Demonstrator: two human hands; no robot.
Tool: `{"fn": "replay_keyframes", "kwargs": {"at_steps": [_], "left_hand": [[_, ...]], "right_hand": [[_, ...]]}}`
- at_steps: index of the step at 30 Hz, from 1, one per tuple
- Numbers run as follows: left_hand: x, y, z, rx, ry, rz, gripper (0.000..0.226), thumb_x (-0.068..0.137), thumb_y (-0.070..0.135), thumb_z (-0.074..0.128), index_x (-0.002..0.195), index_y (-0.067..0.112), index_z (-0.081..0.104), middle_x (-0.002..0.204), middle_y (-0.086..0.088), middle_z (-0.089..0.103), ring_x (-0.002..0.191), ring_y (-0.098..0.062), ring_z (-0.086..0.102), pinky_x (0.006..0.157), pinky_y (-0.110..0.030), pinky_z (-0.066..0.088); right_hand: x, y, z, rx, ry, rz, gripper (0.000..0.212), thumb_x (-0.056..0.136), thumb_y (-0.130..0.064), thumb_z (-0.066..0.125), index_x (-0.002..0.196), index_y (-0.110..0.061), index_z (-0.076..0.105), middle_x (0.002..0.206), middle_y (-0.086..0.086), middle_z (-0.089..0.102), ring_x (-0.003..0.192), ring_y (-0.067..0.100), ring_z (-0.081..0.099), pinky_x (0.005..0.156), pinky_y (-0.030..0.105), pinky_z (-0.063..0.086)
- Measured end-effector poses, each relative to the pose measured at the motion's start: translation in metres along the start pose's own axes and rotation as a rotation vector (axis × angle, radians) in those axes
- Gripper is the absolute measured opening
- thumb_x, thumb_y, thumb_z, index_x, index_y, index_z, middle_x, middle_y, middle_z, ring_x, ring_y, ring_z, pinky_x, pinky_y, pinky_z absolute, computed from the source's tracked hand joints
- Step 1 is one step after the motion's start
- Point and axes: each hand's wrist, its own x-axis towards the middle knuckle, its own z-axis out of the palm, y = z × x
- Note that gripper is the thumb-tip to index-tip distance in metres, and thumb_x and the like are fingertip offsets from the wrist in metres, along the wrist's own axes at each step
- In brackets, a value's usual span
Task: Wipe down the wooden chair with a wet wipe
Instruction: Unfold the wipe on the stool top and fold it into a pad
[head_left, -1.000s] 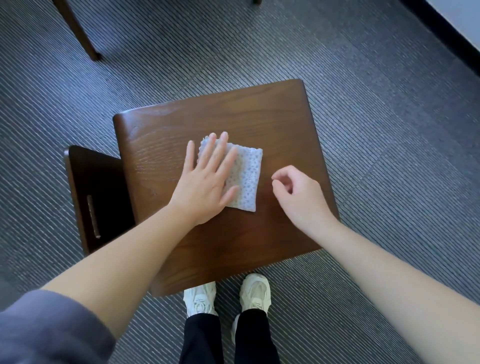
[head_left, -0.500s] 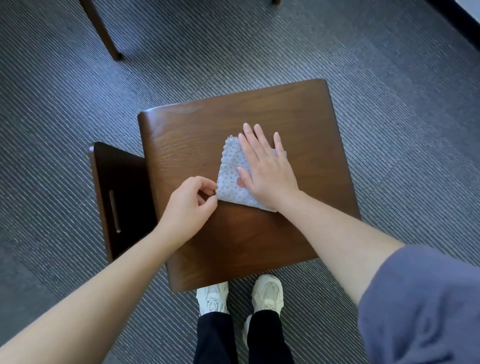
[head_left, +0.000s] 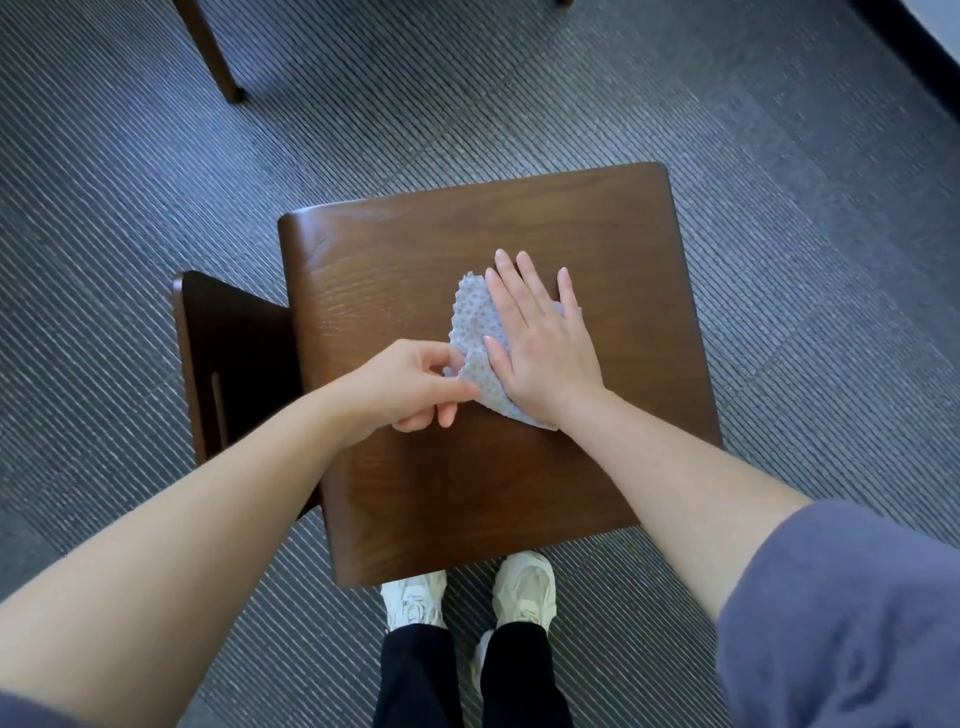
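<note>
At the bottom of the view stand two white shoes (head_left: 470, 592) under dark trousers (head_left: 470, 680), on a grey striped carpet (head_left: 779, 208), just at the near edge of the chair (head_left: 519, 467). A blue-grey sleeve (head_left: 852, 618) covers the right upper arm in the lower right corner; both forearms are bare and reach forward over the seat.

The left hand (head_left: 410, 387) comes from the lower left. Its thumb and index finger are pressed together on the left edge of the wipe (head_left: 475, 322), and the other fingers are curled under. It seems that this edge is lifted a little from the wood, but I cannot tell this for sure.

The right hand (head_left: 540, 343) lies flat on the wipe, palm down, fingers straight and slightly spread, with the fingertips past the far edge of the wipe and on the wood. The wipe is light blue with a dotted texture and lies near the middle of the dark brown seat, mostly hidden under this hand.

To the left of the seat, the backrest (head_left: 234, 364) is seen from above, with a narrow slot in it. Farther away, at the top left, a wooden leg (head_left: 210, 49) of some other furniture stands on the carpet.
</note>
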Motion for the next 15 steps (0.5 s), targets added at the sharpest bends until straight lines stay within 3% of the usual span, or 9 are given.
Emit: {"fn": "replay_keyframes", "kwargs": {"at_steps": [2,6,9,11,15], "left_hand": [[0.000,0.004,-0.006,0.006,0.005,0.010,0.017,0.090,0.024,0.066,0.106,0.018,0.061,0.059,-0.003,0.063,0.040,-0.015,0.031,0.039,-0.021,0.023],[-0.005,0.003,-0.007,0.110,-0.123,-0.057,0.029,0.092,0.024,0.064,0.120,0.026,0.059,0.071,-0.007,0.072,0.039,-0.015,0.037,0.038,-0.020,0.027],[-0.001,0.003,-0.002,0.103,-0.089,-0.043,0.037,0.093,0.022,0.063,0.128,0.021,0.052,0.069,-0.005,0.072,0.039,-0.014,0.038,0.038,-0.019,0.029],[0.000,0.001,-0.002,0.170,-0.060,-0.033,0.028,0.094,0.023,0.061,0.120,0.014,0.057,0.069,-0.005,0.073,0.037,-0.013,0.040,0.038,-0.019,0.031],[-0.006,-0.007,-0.010,0.238,0.022,-0.010,0.012,0.093,0.028,0.062,0.098,0.016,0.062,0.067,-0.002,0.073,0.035,-0.011,0.043,0.040,-0.018,0.033]], "right_hand": [[0.000,-0.001,0.001,-0.001,0.006,0.001,0.063,0.100,-0.040,0.028,0.154,-0.010,0.017,0.164,0.005,0.008,0.151,0.021,0.003,0.121,0.052,0.004],[0.002,-0.003,0.000,0.007,0.011,0.003,0.063,0.099,-0.039,0.028,0.154,-0.009,0.017,0.164,0.005,0.008,0.151,0.021,0.003,0.121,0.052,0.003],[0.001,-0.001,0.000,-0.004,0.000,0.008,0.063,0.100,-0.040,0.026,0.155,-0.010,0.016,0.164,0.005,0.007,0.151,0.021,0.002,0.121,0.052,0.003],[0.000,-0.001,0.000,-0.001,-0.003,0.006,0.064,0.099,-0.040,0.025,0.155,-0.010,0.016,0.164,0.004,0.007,0.151,0.021,0.001,0.121,0.052,0.002],[0.000,-0.003,-0.002,0.000,-0.015,0.012,0.064,0.099,-0.040,0.024,0.155,-0.010,0.015,0.164,0.004,0.005,0.151,0.020,0.000,0.121,0.052,0.001]]}}
